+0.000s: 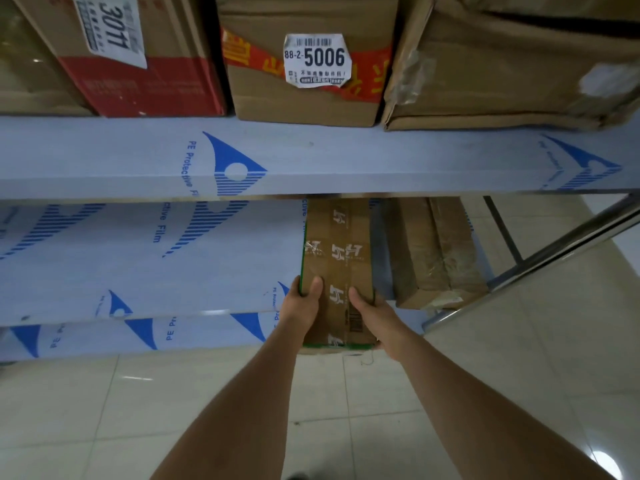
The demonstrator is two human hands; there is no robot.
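A long brown cardboard box (337, 258) with printed tape and green edges lies on the lower shelf (138, 265), its near end sticking out past the shelf's front edge. My left hand (303, 306) grips the box's left side, thumb on top. My right hand (372, 315) grips its right side near the front corner, thumb on top as well. Both forearms reach in from the bottom of the view.
The upper shelf (311, 161), covered in blue-printed protective film, carries a box labelled 5006 (304, 64), a red-and-brown box (138, 64) and a large brown parcel (502, 64). Another brown parcel (433, 251) lies right of the held box. A metal frame bar (554, 251) runs at right. Tiled floor below.
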